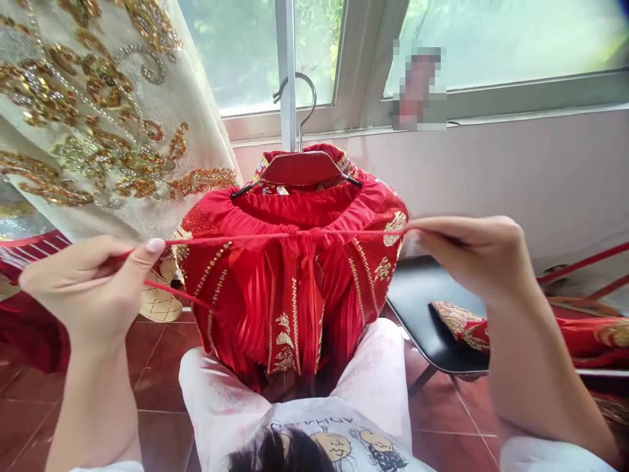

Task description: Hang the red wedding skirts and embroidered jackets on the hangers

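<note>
Left hand: at left of frame, (105, 282) pinching the red cord (236, 237)
Right hand: at right, (459, 246) pinching the cord's other end
Skirt: center, (299, 288) behind the taut cord, on the hanger (307, 108)

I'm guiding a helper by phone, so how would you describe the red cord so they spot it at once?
Find the red garment hanging below the window. Across its front, the cord runs taut between the left hand and right hand. It is one thin, plain line, unlike the pleats and gold embroidery.
</note>
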Demonstrator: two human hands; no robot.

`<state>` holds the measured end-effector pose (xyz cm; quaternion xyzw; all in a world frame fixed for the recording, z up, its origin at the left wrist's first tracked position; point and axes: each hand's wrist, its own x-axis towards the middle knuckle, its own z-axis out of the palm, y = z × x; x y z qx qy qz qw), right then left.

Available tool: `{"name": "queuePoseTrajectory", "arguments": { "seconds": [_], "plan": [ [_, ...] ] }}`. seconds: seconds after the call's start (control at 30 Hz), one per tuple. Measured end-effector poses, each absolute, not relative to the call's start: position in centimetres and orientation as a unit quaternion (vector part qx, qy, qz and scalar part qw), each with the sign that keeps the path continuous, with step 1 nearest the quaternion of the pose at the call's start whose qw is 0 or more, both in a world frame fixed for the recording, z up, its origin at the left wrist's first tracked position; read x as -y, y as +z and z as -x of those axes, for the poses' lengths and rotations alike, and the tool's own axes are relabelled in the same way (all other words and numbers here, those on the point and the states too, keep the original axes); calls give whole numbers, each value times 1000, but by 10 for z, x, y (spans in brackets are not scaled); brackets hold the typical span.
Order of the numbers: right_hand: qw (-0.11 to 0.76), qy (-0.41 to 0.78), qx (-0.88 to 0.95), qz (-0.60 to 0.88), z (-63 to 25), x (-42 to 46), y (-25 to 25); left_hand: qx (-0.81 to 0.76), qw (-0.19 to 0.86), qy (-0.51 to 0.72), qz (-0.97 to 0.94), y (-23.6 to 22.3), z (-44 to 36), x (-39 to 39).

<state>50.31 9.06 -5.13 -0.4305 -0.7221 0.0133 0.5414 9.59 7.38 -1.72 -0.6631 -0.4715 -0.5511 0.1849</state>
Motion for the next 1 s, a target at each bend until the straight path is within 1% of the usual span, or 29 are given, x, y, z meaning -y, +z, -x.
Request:
{"name": "queuePoseTrajectory", "arguments": {
  "seconds": [0.13,0.2,0.27,0.37,0.43,0.47,0.5,0.57,0.7,0.83,0.93,1.0],
  "plan": [
    [552,67,684,473,-516,-144,-86,530,140,-546,634,-54,-91,-95],
    [539,47,688,484,-512,-158,-99,541,165,-548,616,-70,-96,-103],
    [511,-15,698,501,-503,-158,-102,532,229,-548,604,-76,-103,-106],
    [480,-161,681,529,-483,-142,-96,495,361,-511,603,-70,-124,-100],
    [493,-240,658,515,-464,-130,-90,481,400,-460,630,-65,-146,-94],
    [502,-257,663,493,-453,-126,-89,474,399,-431,656,-65,-159,-92],
    [506,-258,678,467,-442,-122,-88,466,389,-402,686,-67,-173,-91],
    [486,-239,723,430,-423,-120,-91,449,361,-346,741,-77,-197,-93],
    [410,-216,759,458,-408,-124,-106,478,335,-264,767,-111,-225,-103],
    [358,-211,788,455,-422,-124,-116,517,281,-231,775,-130,-233,-112],
    [339,-182,798,464,-432,-121,-113,566,175,-249,766,-127,-237,-116],
    [362,-145,794,466,-433,-118,-108,567,47,-299,766,-119,-240,-116]
  ]
}}
